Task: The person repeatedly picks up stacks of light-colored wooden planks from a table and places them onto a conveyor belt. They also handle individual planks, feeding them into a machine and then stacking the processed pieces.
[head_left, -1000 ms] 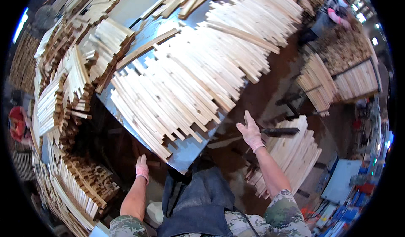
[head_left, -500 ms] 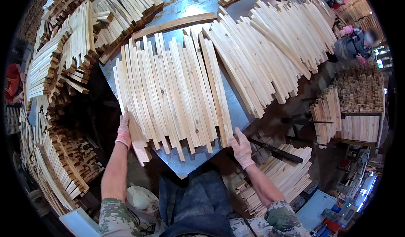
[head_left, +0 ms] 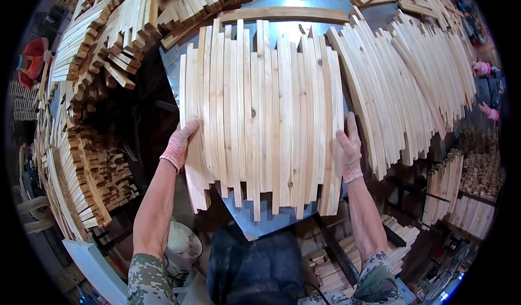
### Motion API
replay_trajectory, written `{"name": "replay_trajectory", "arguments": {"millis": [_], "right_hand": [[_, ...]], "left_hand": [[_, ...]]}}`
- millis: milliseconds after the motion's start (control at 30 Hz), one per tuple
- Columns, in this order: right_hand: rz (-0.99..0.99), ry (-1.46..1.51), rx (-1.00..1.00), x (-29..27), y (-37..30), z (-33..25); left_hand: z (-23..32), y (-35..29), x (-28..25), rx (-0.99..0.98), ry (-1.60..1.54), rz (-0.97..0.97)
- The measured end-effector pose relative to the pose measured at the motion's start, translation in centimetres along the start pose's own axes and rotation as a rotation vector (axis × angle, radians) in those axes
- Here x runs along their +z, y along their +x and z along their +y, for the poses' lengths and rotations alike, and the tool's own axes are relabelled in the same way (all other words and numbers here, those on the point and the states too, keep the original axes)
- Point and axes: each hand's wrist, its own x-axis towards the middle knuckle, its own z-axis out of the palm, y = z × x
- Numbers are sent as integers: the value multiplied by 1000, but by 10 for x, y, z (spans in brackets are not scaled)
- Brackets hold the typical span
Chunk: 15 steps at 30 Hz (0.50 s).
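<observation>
While a row of wooden strips (head_left: 262, 115) is spread over the near part of the table (head_left: 252, 227), the fingers of the left hand (head_left: 182, 142) are partly hidden at the left edge, so their grip cannot be told; the right hand (head_left: 350, 146) is set against the right edge, thumb and fingers apart. A co-worker (head_left: 493, 87) at far right is blurred and cut off. A loose strip (head_left: 285, 14) is laid beyond the far ends; the right side is crowded by a second row (head_left: 399, 85).

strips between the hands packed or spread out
Packed together: the wooden strips lie side by side, left hand and right hand at opposite edges.
</observation>
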Motion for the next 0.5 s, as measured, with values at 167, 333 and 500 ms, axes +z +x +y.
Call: {"name": "replay_trajectory", "arguments": {"millis": [167, 333, 500], "right_hand": [[-53, 141, 218, -11, -43, 17], [-143, 192, 478, -10, -99, -14], [-173, 245, 566, -29, -129, -13]], "left_hand": [[-30, -32, -23, -56, -29, -100], [-73, -104, -34, -119, -66, -143], [-115, -149, -48, -203, -166, -133]]}}
